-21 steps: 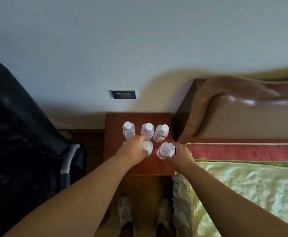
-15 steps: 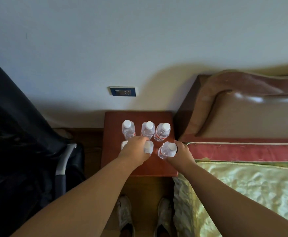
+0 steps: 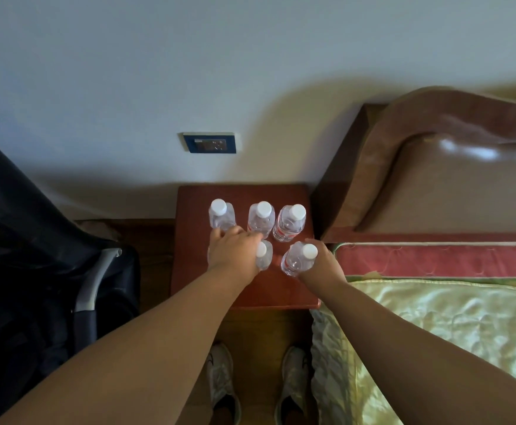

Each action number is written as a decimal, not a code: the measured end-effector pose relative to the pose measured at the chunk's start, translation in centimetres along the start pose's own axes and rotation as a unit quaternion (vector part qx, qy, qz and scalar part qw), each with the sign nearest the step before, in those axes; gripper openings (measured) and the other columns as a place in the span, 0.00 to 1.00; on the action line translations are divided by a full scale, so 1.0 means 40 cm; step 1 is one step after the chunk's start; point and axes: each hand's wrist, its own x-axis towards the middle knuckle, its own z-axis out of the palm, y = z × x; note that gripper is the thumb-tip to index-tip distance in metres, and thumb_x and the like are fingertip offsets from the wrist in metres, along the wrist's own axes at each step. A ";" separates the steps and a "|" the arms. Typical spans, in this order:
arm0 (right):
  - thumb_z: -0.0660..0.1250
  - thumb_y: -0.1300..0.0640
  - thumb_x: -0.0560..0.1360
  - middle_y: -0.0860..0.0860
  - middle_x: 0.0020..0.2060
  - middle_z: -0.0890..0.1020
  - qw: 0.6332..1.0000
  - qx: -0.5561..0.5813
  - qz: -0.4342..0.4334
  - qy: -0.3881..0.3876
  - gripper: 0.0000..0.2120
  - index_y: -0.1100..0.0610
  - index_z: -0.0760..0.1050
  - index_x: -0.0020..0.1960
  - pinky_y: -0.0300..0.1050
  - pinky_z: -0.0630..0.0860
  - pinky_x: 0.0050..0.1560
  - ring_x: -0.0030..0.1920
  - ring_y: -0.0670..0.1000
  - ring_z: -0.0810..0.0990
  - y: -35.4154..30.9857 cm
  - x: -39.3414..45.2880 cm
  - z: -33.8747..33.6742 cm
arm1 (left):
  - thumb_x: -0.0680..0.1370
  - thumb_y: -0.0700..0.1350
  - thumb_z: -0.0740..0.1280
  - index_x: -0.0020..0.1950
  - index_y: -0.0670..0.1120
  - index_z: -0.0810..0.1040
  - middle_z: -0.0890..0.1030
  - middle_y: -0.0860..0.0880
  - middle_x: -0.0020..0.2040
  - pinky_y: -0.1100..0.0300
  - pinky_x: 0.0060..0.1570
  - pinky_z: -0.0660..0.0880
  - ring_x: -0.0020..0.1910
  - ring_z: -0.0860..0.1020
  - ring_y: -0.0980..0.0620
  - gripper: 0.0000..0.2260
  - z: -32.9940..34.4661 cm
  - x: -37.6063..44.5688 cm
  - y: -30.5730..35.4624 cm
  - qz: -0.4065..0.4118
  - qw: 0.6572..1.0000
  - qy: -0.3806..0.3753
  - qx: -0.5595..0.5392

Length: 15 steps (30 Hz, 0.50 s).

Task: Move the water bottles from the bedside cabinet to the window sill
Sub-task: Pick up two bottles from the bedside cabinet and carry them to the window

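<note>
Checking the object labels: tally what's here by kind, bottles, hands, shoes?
water bottles: 5 visible, left hand may hide more
hands: 2, left hand and right hand
shoes: 2
total: 9

We note the water bottles [image 3: 290,223] are clear, glossy plastic with matt white caps, standing on a bedside cabinet [image 3: 195,271] of smooth reddish-brown wood with a dull sheen. The headboard [image 3: 452,167] looks like glossy brown leather or vinyl, and the bedspread [image 3: 434,329] is shiny, quilted pale-green satin-like cloth. The wall [image 3: 189,72] is matt and smooth.
</note>
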 end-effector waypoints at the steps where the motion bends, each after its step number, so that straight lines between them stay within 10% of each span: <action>1: 0.70 0.39 0.63 0.44 0.42 0.83 1.000 -0.002 0.003 0.004 0.20 0.47 0.78 0.50 0.45 0.82 0.38 0.40 0.43 0.83 -0.016 -0.011 -0.008 | 0.71 0.53 0.72 0.66 0.59 0.72 0.81 0.57 0.56 0.48 0.59 0.56 0.66 0.70 0.52 0.24 0.003 0.005 0.004 -0.002 1.000 -0.002 0.003; 15: 0.78 0.57 0.67 0.47 0.52 0.81 1.000 0.017 -0.016 0.001 0.22 0.49 0.75 0.58 0.48 0.77 0.52 0.54 0.52 0.80 -0.093 -0.143 -0.118 | 0.68 0.51 0.74 0.62 0.49 0.69 0.83 0.52 0.46 0.53 0.61 0.65 0.50 0.81 0.48 0.26 0.010 -0.014 0.021 0.044 0.996 0.071 -0.028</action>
